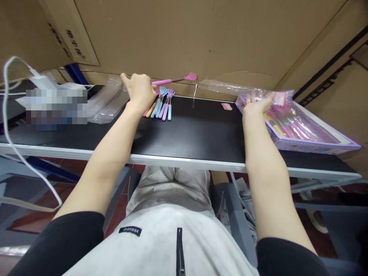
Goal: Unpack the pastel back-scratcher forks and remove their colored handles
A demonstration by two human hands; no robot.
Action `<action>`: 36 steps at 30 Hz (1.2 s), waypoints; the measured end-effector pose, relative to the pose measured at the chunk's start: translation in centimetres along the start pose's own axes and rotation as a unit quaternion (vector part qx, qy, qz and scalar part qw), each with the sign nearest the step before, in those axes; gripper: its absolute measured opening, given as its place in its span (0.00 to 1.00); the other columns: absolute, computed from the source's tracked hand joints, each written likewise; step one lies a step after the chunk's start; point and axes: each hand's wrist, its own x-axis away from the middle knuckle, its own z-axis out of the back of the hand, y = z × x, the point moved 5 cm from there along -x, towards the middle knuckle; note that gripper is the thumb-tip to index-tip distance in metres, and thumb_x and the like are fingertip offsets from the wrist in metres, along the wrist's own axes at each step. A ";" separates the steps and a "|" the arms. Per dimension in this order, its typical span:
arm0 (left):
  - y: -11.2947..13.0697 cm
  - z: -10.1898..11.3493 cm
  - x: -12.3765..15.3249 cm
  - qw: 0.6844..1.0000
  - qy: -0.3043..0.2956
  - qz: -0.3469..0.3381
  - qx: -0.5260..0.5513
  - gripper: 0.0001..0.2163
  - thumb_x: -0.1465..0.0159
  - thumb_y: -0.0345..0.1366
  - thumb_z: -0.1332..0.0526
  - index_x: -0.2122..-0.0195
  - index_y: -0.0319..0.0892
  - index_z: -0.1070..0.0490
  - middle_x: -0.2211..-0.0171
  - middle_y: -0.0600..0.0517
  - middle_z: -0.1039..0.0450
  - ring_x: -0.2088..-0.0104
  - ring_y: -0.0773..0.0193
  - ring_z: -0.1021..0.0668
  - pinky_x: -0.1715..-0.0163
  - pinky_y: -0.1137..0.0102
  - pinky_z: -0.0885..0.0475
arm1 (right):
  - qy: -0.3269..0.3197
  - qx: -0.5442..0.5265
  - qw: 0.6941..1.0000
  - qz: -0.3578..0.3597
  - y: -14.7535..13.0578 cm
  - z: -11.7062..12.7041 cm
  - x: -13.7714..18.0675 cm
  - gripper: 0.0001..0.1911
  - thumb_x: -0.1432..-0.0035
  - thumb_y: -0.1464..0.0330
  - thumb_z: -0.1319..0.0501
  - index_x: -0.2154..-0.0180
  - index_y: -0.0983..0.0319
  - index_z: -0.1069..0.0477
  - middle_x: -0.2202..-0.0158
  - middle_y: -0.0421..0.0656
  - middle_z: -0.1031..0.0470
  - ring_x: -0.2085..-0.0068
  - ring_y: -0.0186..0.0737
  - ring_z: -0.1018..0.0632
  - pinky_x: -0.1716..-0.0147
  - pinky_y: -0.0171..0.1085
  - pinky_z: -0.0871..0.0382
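My left hand [140, 89] is closed around the handle of a pink back scratcher [163, 81], whose claw-shaped head points right. Just below it on the table lies a row of several back scratchers [163, 109] with pink, yellow, blue and purple handles. Over at the right, my right hand [255, 105] is closed on a clear plastic bag [230, 87] that stretches out to the left. A pink printed label [280, 98] shows beside that hand, above an open purple box [316, 145]. Inside the box are several back scratchers [296, 126] in clear wrapping.
A small pink card [226, 106] lies on the black table [189, 134]. Clear plastic bags [106, 103] rest to the left, near a white cable [7, 111] and a blurred-out object. Cardboard [186, 38] stands along the table's back edge.
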 end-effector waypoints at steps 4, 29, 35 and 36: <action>-1.3 0.5 -0.7 1.000 0.004 0.027 0.008 0.28 0.37 0.67 0.40 0.63 0.45 0.19 0.63 0.43 0.16 0.35 0.31 0.28 0.30 0.32 0.63 | -0.037 0.044 0.998 -0.001 0.1 -0.4 0.3 0.24 0.23 0.66 0.57 0.56 0.59 0.21 0.44 0.54 0.22 0.44 0.41 0.16 0.54 0.42 0.18; 4.1 -0.5 3.1 0.959 -0.194 0.075 -0.194 0.18 0.32 0.43 0.37 0.46 0.39 0.20 0.49 0.38 0.17 0.35 0.31 0.24 0.27 0.33 0.60 | -0.057 -0.140 0.986 -0.075 1.0 -1.2 1.3 0.23 0.23 0.65 0.59 0.43 0.61 0.29 0.40 0.54 0.25 0.54 0.34 0.15 0.51 0.40 0.20; 4.5 -2.5 3.7 0.931 -0.261 0.038 -0.253 0.22 0.40 0.33 0.36 0.44 0.39 0.19 0.46 0.36 0.17 0.40 0.35 0.19 0.30 0.40 0.40 | -0.071 -0.103 0.989 -0.084 1.1 -1.9 1.9 0.20 0.25 0.64 0.60 0.49 0.59 0.32 0.42 0.53 0.25 0.58 0.30 0.16 0.55 0.35 0.22; 4.4 -2.7 3.8 0.929 -0.267 0.038 -0.254 0.22 0.40 0.33 0.36 0.44 0.37 0.19 0.45 0.34 0.18 0.40 0.34 0.20 0.32 0.42 0.37 | -0.076 -0.105 0.988 -0.088 1.0 -2.0 2.2 0.18 0.25 0.64 0.60 0.50 0.58 0.33 0.43 0.52 0.24 0.58 0.30 0.16 0.55 0.36 0.22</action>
